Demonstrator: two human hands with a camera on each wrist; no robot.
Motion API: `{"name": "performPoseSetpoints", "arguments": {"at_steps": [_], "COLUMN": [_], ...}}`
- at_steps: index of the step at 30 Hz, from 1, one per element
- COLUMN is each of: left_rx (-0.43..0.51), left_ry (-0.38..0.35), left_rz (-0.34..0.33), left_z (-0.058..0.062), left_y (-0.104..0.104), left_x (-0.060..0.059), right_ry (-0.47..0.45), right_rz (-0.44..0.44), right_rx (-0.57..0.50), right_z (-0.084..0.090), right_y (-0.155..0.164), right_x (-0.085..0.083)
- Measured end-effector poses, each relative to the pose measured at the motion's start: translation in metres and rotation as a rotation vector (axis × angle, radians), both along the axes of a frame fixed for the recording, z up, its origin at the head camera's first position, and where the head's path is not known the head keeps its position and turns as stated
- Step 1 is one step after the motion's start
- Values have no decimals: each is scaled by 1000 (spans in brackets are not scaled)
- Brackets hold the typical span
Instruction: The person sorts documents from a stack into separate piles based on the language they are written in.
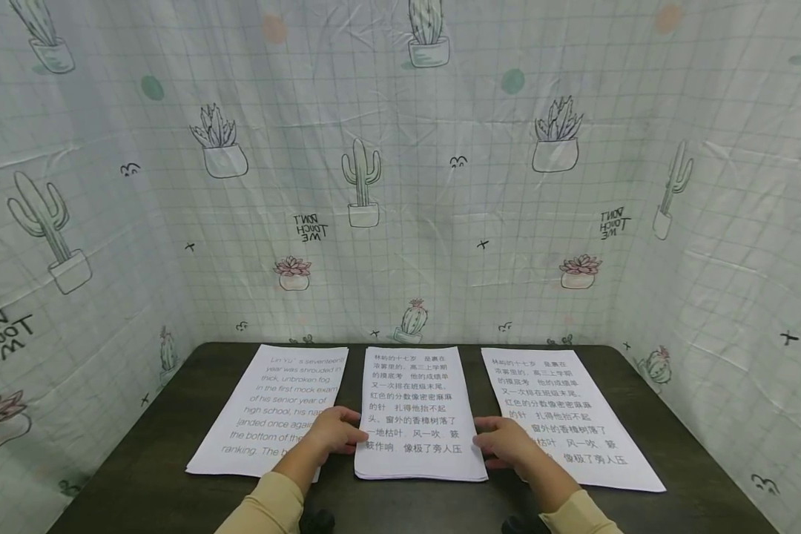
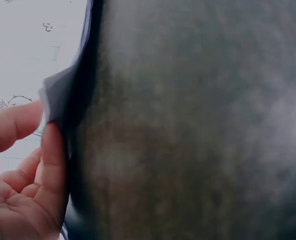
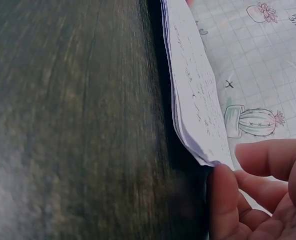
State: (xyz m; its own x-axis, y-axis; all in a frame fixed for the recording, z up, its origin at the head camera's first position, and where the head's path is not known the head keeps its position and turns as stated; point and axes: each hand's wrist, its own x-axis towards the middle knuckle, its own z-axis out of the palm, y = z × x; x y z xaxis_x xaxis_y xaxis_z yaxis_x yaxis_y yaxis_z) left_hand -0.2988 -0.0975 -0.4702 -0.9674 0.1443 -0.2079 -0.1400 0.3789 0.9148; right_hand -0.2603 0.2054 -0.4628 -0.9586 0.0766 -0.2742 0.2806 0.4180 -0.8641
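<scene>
Here, the middle stack of white printed paper sheets point(image 1: 419, 415) is pinched at its lower side edges by the left hand point(image 1: 334, 435) and right hand point(image 1: 507, 443), seemingly for squaring on the dark wooden worktop point(image 1: 681, 445).

A makeshift recording booth is showing here. Cactus-print cloth point(image 1: 400, 185) is walling a dark wooden table point(image 1: 140, 475) on three sides.

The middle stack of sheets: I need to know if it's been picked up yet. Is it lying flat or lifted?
Mostly flat on the table; the middle stack has both lower corners raised slightly by the left hand and right hand.
</scene>
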Motion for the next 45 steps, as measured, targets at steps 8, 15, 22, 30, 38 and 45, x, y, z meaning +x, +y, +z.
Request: {"name": "performPoseSetpoints", "arguments": {"at_steps": [8,15,22,30,38,45], "left_rx": [-6,0,31,137,310,399], "left_ry": [27,58,55,-15,-37,-20], "left_rz": [42,84,105,-3,-71,-89], "left_z": [-4,-5,-7,-8,-10,-10], "left_y": [0,-3,-2,-4,-8,-4], "left_x": [1,2,3,2,-1,-3], "right_ry": [43,60,44,31,64,93], "right_rz": [7,-4,-5,-14,-22,33], "right_rx": [4,-2,-16,-49,-118,-231], "right_z": [-6,-6,-8,-6,-4,-3], "right_y": [-1,-2,-3,-2,6,15], "right_x": [1,3,3,3,2,3]}}
